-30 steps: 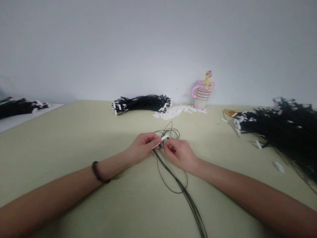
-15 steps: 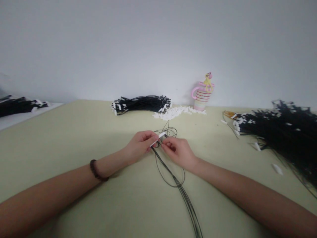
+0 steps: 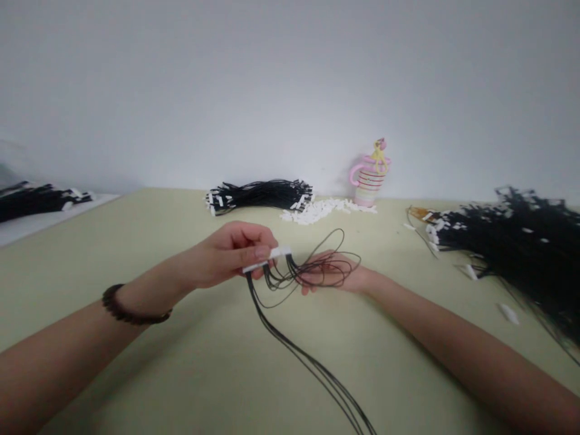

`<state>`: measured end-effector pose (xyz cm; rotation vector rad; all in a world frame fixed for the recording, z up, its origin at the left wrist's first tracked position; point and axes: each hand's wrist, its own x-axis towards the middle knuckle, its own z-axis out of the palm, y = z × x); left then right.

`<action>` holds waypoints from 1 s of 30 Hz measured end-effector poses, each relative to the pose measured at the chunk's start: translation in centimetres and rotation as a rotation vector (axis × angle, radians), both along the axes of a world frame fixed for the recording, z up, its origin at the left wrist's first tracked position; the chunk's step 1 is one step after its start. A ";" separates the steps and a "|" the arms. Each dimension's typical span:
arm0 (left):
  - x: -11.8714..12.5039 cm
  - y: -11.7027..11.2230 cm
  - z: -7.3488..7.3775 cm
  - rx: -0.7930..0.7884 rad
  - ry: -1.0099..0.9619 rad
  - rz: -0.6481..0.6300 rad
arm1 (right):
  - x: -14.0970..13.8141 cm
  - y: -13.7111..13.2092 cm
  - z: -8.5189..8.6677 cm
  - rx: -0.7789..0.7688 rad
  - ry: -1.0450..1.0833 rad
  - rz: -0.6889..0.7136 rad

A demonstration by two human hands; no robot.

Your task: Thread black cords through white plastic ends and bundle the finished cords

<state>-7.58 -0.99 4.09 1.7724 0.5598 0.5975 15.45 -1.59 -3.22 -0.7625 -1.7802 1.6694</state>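
My left hand [image 3: 229, 257] pinches a slim white connector strip [image 3: 283, 251] between thumb and fingers, above the table. Thin black wires [image 3: 296, 345] come out of the strip at several spots; one bunch runs down toward the near edge of the view. Other wires form loose loops [image 3: 341, 235] to the right of the strip. Behind and under those loops is my right hand [image 3: 330, 270], its fingers stretched out to the left. The loops partly cover it, and I see no firm grip on them.
At the back lie a bundle of black wires with white ends [image 3: 263, 194], a pile of small white pieces [image 3: 317, 210] and a pink striped mug [image 3: 369, 183]. A large black wire heap [image 3: 512, 241] fills the right. More wires [image 3: 36, 200] lie far left.
My left hand has moved left and nearer with the connector strip. My right hand has gone from closed fingers beside the strip to stretched fingers under the loops, which now spread to the right.
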 end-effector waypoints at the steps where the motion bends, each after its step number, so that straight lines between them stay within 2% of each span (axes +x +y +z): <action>1: 0.2 -0.3 0.0 0.026 0.074 -0.068 | 0.3 0.3 0.0 -0.053 0.064 0.012; 5: 1.6 -1.2 -0.6 0.178 0.306 -0.236 | 1.3 1.3 -0.1 -0.231 0.265 -0.039; 8: 2.6 -1.3 -1.7 0.298 0.391 -0.257 | 1.6 1.8 0.3 -0.339 0.264 -0.109; 10: 3.0 -1.2 -2.6 0.327 0.421 -0.229 | 1.5 1.8 0.8 -0.280 0.193 -0.190; 12: 3.2 -0.9 -3.5 0.314 0.411 -0.173 | 1.1 1.5 1.3 -0.026 0.088 -0.367; 15: 3.3 -0.2 -4.7 0.260 0.369 -0.053 | 0.6 0.6 2.2 0.561 -0.060 -0.724; 17: 3.3 0.4 -5.4 0.228 0.345 0.046 | 0.1 -0.3 2.8 0.860 -0.146 -0.834; 18: 3.2 0.8 -5.6 0.227 0.334 0.100 | -0.3 -0.9 3.0 0.944 -0.195 -0.817; 20: 3.2 1.4 -6.1 0.255 0.318 0.197 | -1.2 -2.1 3.0 0.994 -0.319 -0.675; 22: 3.1 2.0 -6.5 0.284 0.298 0.259 | -2.2 -2.9 2.3 0.953 -0.454 -0.503; 24: 3.0 2.4 -6.7 0.265 0.265 0.279 | -3.2 -3.4 1.2 0.906 -0.563 -0.407; 27: 3.0 2.8 -7.1 0.203 0.229 0.290 | -3.9 -3.2 -0.5 0.858 -0.630 -0.393; 30: 3.1 3.0 -7.3 0.199 0.220 0.303 | -4.0 -2.6 -1.4 0.790 -0.631 -0.412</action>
